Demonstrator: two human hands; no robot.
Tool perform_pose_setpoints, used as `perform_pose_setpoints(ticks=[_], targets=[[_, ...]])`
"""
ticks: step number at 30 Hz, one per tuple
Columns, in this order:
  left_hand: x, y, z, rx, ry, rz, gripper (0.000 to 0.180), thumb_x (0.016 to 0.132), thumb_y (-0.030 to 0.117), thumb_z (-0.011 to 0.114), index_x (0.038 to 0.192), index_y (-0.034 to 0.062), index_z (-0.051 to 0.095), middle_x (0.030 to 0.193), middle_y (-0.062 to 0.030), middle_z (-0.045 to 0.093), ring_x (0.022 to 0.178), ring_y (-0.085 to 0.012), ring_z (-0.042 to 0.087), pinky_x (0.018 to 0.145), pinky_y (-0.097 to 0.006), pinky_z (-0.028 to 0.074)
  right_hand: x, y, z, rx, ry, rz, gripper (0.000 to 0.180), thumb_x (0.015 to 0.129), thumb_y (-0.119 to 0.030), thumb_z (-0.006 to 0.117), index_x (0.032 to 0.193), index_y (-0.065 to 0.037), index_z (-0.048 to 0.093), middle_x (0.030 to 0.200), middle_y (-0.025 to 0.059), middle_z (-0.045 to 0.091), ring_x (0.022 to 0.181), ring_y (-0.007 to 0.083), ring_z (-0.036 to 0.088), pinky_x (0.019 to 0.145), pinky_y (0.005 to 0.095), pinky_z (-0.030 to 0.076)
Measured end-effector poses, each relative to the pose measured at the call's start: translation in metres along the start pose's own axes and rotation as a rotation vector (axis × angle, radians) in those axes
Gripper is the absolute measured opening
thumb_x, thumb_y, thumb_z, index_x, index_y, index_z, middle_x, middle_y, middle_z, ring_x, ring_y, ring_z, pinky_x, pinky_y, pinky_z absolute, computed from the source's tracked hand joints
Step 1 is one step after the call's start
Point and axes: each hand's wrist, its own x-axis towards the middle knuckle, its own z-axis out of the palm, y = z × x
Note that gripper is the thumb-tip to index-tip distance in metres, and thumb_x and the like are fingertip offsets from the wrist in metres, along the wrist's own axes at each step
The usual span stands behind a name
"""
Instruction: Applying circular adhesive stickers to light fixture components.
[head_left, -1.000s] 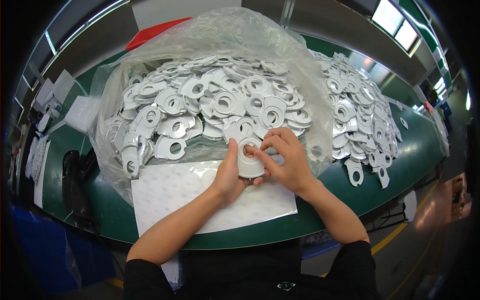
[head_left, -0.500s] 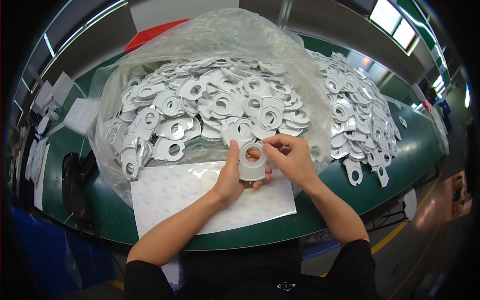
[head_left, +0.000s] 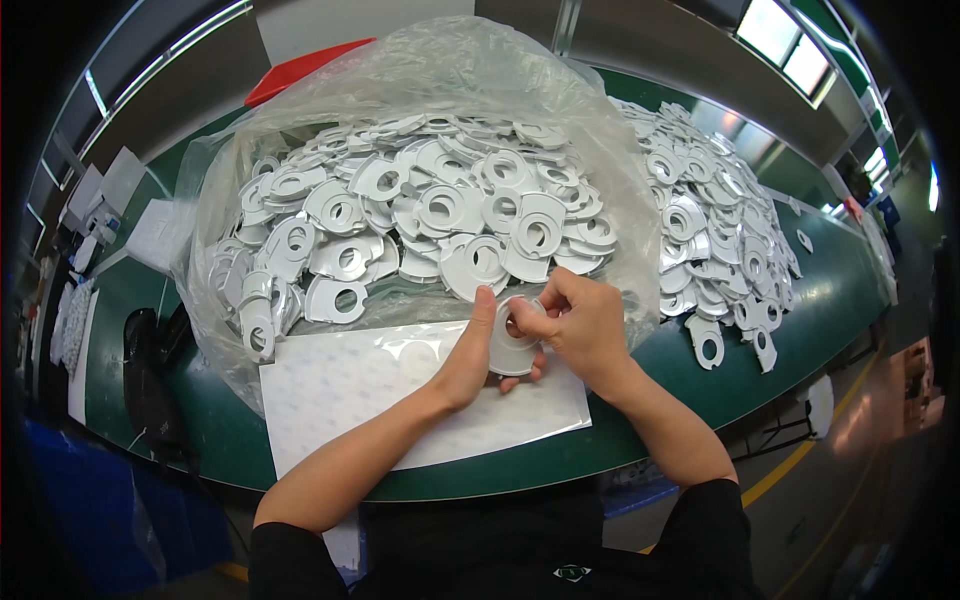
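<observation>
Upright above the sheet, a flat white plastic part [head_left: 512,356] with a round hole rests in my left hand [head_left: 462,362]. The left thumb lies along its left edge, and the fingers support it from behind and below. My right hand [head_left: 588,332] is closed over the part's upper right, its thumb reaching across the hole. Whether anything small sits between the right fingertips is hidden. Beneath both hands lies a white glossy sheet [head_left: 340,395] with faint round marks. Just beyond them, many similar parts [head_left: 442,208] are heaped in an opened clear plastic bag [head_left: 440,65].
A second heap of the parts [head_left: 695,225] spreads over the green table [head_left: 830,262] on the right. Behind the bag is a red tray [head_left: 305,72]. A black object [head_left: 150,375] lies at the left, near white boxes [head_left: 122,178].
My right hand has shifted from the part's upper right rim over its face, with the thumb now across the hole. The part has moved slightly right and down, turning a little.
</observation>
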Motion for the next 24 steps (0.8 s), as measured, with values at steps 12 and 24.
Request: perform_pose_setpoints(ticks=[12,24], targets=[[0.0,0.015,-0.005,-0.209,0.029,-0.162,0.077,0.084,0.075,0.005,0.09,0.0086,0.045,0.074,-0.0133,0.059,0.064,-0.0207,0.06,0.042,-0.024,0.037,0.005,0.005,-0.019,-0.12,-0.208,-0.218,0.033,0.07,-0.026,0.077,0.073,0.0,0.058,0.062,0.0075,0.058,0.056,0.0131,0.054,0.051,0.0262,0.043],[-0.002,0.025,-0.014,-0.214,-0.075,-0.316,0.075,0.086,0.072,0.01,0.09,0.0072,0.046,0.075,-0.0163,0.06,0.064,-0.023,0.061,0.043,-0.026,0.039,0.012,0.022,-0.011,-0.025,-0.208,-0.129,0.028,0.083,-0.024,0.063,0.072,0.001,0.056,0.056,0.0082,0.053,0.049,0.0139,0.048,0.047,0.0302,0.038]])
